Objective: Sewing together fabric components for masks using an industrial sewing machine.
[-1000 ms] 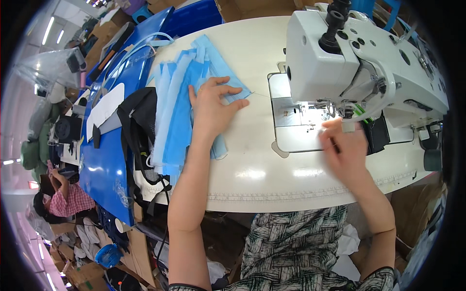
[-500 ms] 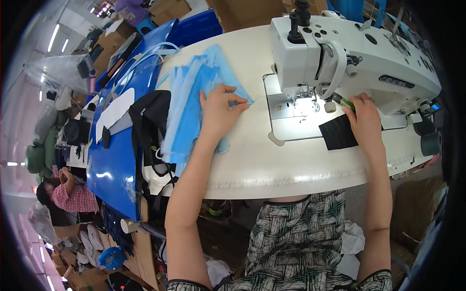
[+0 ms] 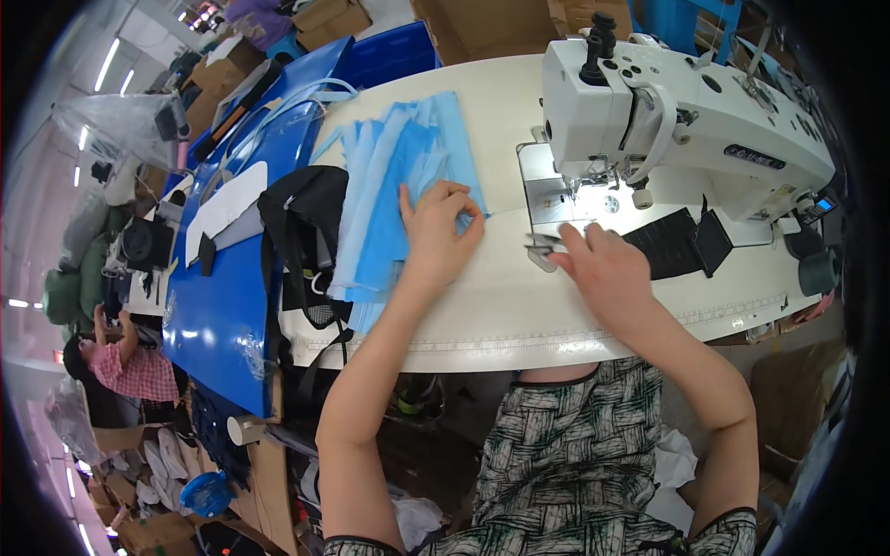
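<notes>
My left hand point(image 3: 439, 236) rests over a stack of light blue fabric pieces point(image 3: 380, 199), its thumb and forefinger pinching at the right-hand corner of the top piece. From that corner a thin thread runs toward the white sewing machine point(image 3: 681, 120). My right hand point(image 3: 607, 276) is closed around small metal thread snips point(image 3: 543, 243), whose blades point left toward my left hand. The snips are in front of the machine's lit metal plate point(image 3: 547, 199). Right of my right hand lie black fabric pieces point(image 3: 669, 246), partly overlapping on the table.
A black bag-like bundle with straps point(image 3: 301, 213) lies left of the blue stack, beside a blue panel point(image 3: 218, 324) with white pieces point(image 3: 227, 204) on it. A dark thread spool point(image 3: 820, 273) stands at the right edge. Farther left sits a person in a checked shirt point(image 3: 139, 366).
My right hand has come left from beside the black fabric and now brings the snips near the blue stack. My left hand keeps its pinch at the corner. The view has shifted slightly.
</notes>
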Tool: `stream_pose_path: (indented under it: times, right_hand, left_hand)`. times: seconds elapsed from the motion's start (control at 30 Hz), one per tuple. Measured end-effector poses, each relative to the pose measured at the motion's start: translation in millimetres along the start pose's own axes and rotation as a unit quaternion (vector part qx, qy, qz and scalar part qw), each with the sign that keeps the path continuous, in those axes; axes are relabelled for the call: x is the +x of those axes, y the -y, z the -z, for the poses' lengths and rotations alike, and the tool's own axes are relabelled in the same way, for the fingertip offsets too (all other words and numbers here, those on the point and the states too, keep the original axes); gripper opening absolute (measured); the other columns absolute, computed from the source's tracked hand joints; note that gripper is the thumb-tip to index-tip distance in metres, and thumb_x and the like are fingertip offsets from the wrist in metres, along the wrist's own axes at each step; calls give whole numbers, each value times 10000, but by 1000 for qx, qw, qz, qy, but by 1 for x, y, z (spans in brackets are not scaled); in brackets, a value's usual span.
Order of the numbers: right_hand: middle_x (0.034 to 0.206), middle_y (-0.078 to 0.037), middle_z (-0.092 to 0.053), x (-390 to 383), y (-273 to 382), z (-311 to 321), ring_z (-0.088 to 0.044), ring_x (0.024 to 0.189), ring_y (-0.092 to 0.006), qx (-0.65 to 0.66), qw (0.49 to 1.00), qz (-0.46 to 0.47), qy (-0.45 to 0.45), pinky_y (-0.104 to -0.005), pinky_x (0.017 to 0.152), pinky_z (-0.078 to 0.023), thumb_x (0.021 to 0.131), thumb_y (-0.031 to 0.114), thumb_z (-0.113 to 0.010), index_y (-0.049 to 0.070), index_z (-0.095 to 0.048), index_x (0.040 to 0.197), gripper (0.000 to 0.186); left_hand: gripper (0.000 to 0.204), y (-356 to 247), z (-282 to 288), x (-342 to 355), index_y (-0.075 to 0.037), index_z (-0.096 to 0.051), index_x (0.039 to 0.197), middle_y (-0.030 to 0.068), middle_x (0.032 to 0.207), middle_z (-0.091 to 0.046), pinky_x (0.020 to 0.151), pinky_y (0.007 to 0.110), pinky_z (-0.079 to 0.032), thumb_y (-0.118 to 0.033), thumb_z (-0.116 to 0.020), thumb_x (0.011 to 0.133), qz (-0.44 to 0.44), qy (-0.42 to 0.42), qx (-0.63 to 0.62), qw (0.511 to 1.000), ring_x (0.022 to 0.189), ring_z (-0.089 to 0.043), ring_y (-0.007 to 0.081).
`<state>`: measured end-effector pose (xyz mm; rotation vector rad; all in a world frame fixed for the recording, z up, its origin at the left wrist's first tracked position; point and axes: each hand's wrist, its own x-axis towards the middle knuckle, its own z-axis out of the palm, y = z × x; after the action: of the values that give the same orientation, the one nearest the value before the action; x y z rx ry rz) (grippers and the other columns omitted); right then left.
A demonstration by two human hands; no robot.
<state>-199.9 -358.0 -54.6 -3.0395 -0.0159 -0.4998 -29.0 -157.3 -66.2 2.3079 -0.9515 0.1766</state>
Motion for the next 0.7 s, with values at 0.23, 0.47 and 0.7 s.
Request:
stream_pose_path:
  times: [0.23, 0.47, 0.7]
  right_hand:
    - [903, -95, -643, 49, 15, -20, -697, 772, -245, 10, 999, 4, -34, -375, 581, -556, 990, 293, -627, 63, -583, 1032, 238]
    - [773, -74, -657, 31, 20, -25, -693, 639, -251, 46, 998, -29, -15, -377, 512, -546, 998, 308, -614, 73, -577, 960, 241]
    - [746, -54, -634, -38, -4, 4, -671, 605, -245, 77, 988, -112, -71, -369, 492, -527, 981, 365, -643, 88, -576, 944, 288]
  left_hand:
    - [64, -4, -2, -3, -82, -686, 850, 72, 1176, -681, 1216, 640, -95, -122, -734, 836, 1, -20, -9, 1000, 1199, -618, 280]
    - [73, -11, 8, -13, -88, -676, 840, 75, 1209, -686, 1220, 630, -84, -114, -742, 821, -25, 24, -13, 999, 1226, -612, 277]
    - [76, -42, 20, -27, -82, -656, 933, 106, 1270, -678, 1221, 589, -186, -78, -703, 873, -30, -16, -92, 995, 1266, -597, 300]
